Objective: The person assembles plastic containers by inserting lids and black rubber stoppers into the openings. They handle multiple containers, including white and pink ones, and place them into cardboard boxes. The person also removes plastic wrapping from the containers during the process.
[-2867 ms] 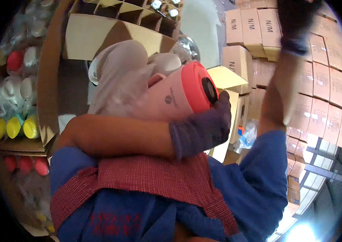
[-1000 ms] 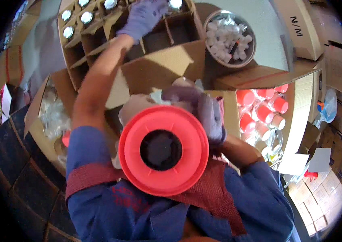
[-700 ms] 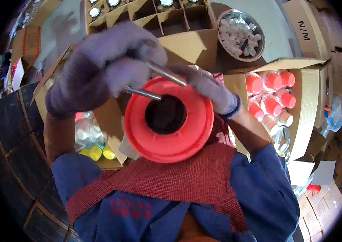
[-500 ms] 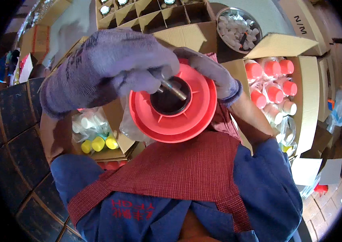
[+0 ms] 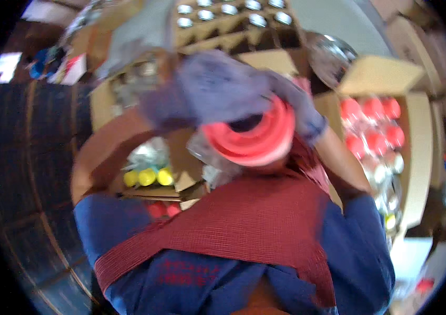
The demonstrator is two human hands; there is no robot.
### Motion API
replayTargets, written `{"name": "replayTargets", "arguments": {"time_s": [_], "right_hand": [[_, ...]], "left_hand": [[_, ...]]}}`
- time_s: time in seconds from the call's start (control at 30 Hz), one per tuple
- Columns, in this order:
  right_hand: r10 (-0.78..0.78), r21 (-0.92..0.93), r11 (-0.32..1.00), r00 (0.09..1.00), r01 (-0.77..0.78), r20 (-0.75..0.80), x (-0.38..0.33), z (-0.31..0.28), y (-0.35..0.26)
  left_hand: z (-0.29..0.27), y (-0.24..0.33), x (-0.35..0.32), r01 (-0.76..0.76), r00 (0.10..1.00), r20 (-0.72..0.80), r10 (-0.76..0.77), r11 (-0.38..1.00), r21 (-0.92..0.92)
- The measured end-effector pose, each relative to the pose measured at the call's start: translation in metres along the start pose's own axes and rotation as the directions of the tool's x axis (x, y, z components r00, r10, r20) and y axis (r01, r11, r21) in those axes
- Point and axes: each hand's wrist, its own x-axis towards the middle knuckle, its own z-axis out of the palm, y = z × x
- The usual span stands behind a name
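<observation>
A round red plastic piece [image 5: 257,149] with stepped rings and a dark middle is held up before my chest, tilted and blurred by motion. My right hand [image 5: 301,110], in a grey glove, is closed round its right side. Over its upper left part lies my gloved left hand [image 5: 218,86]. Motion smears those fingers, and whether they grip anything does not show. The metal rod seen earlier at the dark middle is hidden. Below the left of the red piece hangs some crumpled clear plastic [image 5: 218,157].
Red-capped bottles [image 5: 375,139] fill an open carton on the right. Beyond my hands are a divided carton [image 5: 202,42] with silvery-topped bottles and a metal bowl [image 5: 333,55]. Yellow caps [image 5: 148,177] show at lower left. Dark boxes [image 5: 13,152] are stacked at far left.
The view has shifted, moving the surroundings right in the picture. The red piece has tilted, and my left hand now covers more of its middle, hiding the rod.
</observation>
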Motion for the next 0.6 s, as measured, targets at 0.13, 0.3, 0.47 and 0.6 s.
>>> {"name": "replayTargets", "arguments": {"time_s": [0.13,0.3,0.47,0.6], "right_hand": [[-0.003,-0.191,0.982,0.999,0.013,0.055,-0.015,-0.010,0.006],[-0.152,-0.626,0.763,0.986,0.159,0.065,-0.024,0.001,-0.007],[-0.413,-0.518,0.737,0.896,0.435,0.164,-0.045,0.029,-0.014],[-0.401,-0.475,0.791,0.913,0.386,0.074,-0.034,0.020,0.000]], "left_hand": [[0.011,0.038,0.020,0.388,0.911,0.116,-0.396,0.918,0.087],[0.007,0.053,0.012,0.362,0.932,-0.080,-0.354,0.923,0.132],[0.004,0.054,0.001,0.376,0.924,0.031,-0.382,0.918,0.126],[0.021,0.043,0.001,0.417,0.896,0.052,-0.442,0.874,0.249]]}}
